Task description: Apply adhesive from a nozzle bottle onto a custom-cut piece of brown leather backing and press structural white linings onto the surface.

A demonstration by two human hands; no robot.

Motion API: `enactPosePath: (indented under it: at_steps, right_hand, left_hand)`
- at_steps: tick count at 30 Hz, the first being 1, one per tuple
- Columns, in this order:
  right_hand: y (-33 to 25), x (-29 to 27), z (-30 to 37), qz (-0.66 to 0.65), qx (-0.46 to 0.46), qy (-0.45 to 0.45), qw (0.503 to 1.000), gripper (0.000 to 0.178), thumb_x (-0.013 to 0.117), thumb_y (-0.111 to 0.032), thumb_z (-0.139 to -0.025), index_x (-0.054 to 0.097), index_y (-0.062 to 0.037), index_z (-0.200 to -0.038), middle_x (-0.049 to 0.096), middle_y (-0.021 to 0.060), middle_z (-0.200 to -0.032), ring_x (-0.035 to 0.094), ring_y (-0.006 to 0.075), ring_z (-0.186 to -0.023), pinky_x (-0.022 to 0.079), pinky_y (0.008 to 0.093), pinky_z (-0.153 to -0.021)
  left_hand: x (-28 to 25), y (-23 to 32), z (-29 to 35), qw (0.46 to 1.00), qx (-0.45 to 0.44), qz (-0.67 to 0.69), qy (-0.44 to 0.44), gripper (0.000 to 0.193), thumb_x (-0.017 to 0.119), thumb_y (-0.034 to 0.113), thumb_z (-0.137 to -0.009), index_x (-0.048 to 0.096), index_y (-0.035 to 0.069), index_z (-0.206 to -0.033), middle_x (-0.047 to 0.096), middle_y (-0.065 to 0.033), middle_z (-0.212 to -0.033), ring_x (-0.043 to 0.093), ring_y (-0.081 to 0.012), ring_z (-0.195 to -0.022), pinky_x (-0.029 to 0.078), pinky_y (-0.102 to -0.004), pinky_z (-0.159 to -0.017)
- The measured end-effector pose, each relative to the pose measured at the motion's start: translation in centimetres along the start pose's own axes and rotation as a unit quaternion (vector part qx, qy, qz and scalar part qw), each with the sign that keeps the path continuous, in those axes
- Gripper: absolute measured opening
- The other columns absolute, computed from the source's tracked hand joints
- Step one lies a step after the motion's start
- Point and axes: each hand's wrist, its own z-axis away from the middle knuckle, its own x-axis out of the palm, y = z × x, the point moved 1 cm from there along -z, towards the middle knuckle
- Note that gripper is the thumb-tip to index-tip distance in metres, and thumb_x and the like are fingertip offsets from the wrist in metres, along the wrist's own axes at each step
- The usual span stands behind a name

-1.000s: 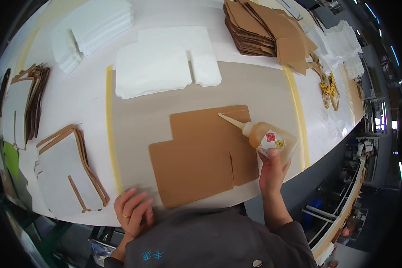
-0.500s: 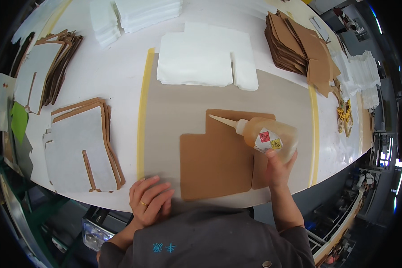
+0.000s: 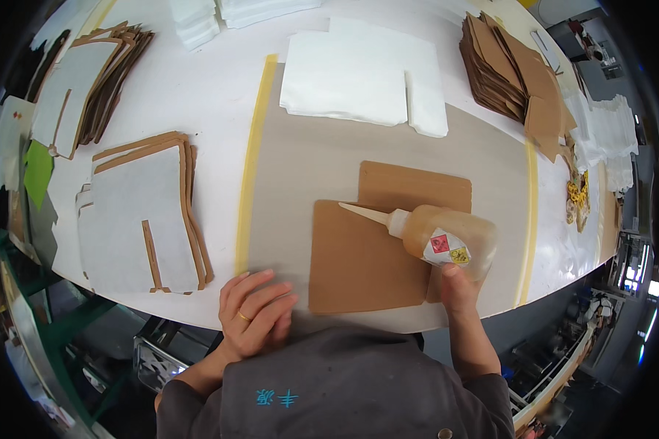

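Observation:
My right hand point(image 3: 461, 287) is closed around a translucent squeeze bottle point(image 3: 452, 228) with a long thin nozzle, holding it tilted with the nozzle to the left. Inside the bottle is an amber-tinted liquid, and a label with red and yellow diamonds is stuck on its side. Beneath the nozzle lies a brown cardboard piece point(image 3: 370, 267) with a stepped outline; the tip hovers at the step in its upper left, contact unclear. My left hand point(image 3: 256, 311) rests at the table's near edge, left of the cardboard, fingers apart and holding nothing.
A grey mat point(image 3: 285, 175) edged by yellow tape point(image 3: 252, 161) lies under the cardboard. White cut sheets point(image 3: 351, 73) sit beyond it. Stacks of white-faced cardboard point(image 3: 135, 212) stand at left, brown cardboard pieces point(image 3: 501, 73) at far right, and a yellow tangled bundle point(image 3: 578, 194) at right.
The nozzle tip has moved nearer and left over the cardboard, from the raised part's top corner to the step. The whole view has shifted slightly. My left hand stays by the edge.

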Motion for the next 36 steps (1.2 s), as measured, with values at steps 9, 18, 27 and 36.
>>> enactPosePath:
  at_steps: [9,18,27,36]
  right_hand:
    - [-0.3,0.9,-1.5,0.023,0.009,-0.071,0.997,0.080,0.086,-0.031,-0.067,0.046,0.0030,-0.126,0.057,0.0165,-0.123,0.057,0.0234,-0.112,0.046,0.0354,-0.094]
    - [-0.4,-0.7,0.9,0.018,0.046,-0.211,0.976,0.081,0.087,-0.039,-0.063,0.047,0.0042,-0.118,0.059,0.0215,-0.117,0.061,0.0270,-0.104,0.050,0.0370,-0.090]
    - [-1.8,-9.9,-3.3,-0.413,0.032,-0.008,0.910,0.059,0.057,-0.044,-0.093,0.043,-0.0082,-0.137,0.050,0.0095,-0.138,0.048,0.0238,-0.127,0.044,0.0414,-0.103]
    - [-2.3,-14.4,-9.5,-0.022,-0.047,0.111,0.992,0.054,0.057,-0.042,-0.094,0.047,-0.0026,-0.130,0.060,0.0061,-0.117,0.059,0.0123,-0.105,0.050,0.0315,-0.088]
  left_hand:
    - [-0.3,0.0,0.1,1.000,-0.011,-0.006,0.009,0.017,0.063,0.008,-0.078,0.068,0.009,-0.093,0.068,-0.0047,-0.100,0.062,-0.0293,-0.101,0.046,-0.0432,-0.087]
    - [0.2,0.2,-0.3,0.999,-0.026,-0.016,0.026,0.018,0.064,0.005,-0.075,0.068,0.009,-0.092,0.068,-0.0050,-0.099,0.061,-0.0298,-0.102,0.045,-0.0428,-0.086]
    - [0.5,0.7,0.7,0.998,-0.043,-0.029,0.032,0.020,0.059,-0.001,-0.077,0.066,0.003,-0.095,0.067,-0.0109,-0.101,0.058,-0.0359,-0.105,0.046,-0.0447,-0.089]
    - [0.5,1.3,0.7,0.996,-0.063,-0.058,0.011,0.024,0.052,-0.008,-0.081,0.063,0.000,-0.100,0.063,-0.0144,-0.109,0.053,-0.0378,-0.113,0.042,-0.0442,-0.096]
